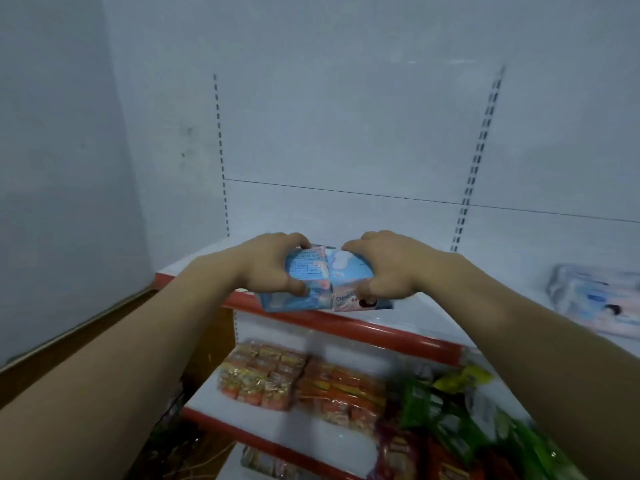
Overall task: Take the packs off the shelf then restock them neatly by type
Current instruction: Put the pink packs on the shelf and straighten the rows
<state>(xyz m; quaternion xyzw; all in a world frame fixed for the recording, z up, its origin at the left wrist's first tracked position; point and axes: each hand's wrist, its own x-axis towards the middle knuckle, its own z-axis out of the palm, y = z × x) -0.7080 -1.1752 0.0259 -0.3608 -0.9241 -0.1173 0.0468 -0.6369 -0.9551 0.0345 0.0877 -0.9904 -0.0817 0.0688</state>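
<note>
1. Red trim runs along the near edge of the top shelf (381,329), and I see both my hands working right over that edge; behind them the white shelf surface runs bare to the back panel, with open room to the left and far side.
2. My left hand (266,268) grips a blue pack (298,289), fingers curled over its far top and thumb pressed on its near face.
3. My right hand (384,268) grips a pink-and-blue pack (349,296) the same way; the two packs touch side by side and overhang the shelf's near edge.
4. Count: two packs in hand, plus one blurred pale pack (599,299) lying on the same shelf well to the right, cut off by the frame edge.
5. On the lower shelf (242,396) sit two blocks of orange-and-yellow snack packets (298,386), with green packets (446,420) to their right; their number is too smeared to count.
6. Print on the held packs is unreadable, and my fingers hide their upper corners. A brown cardboard box (86,327) edges in at the left.
</note>
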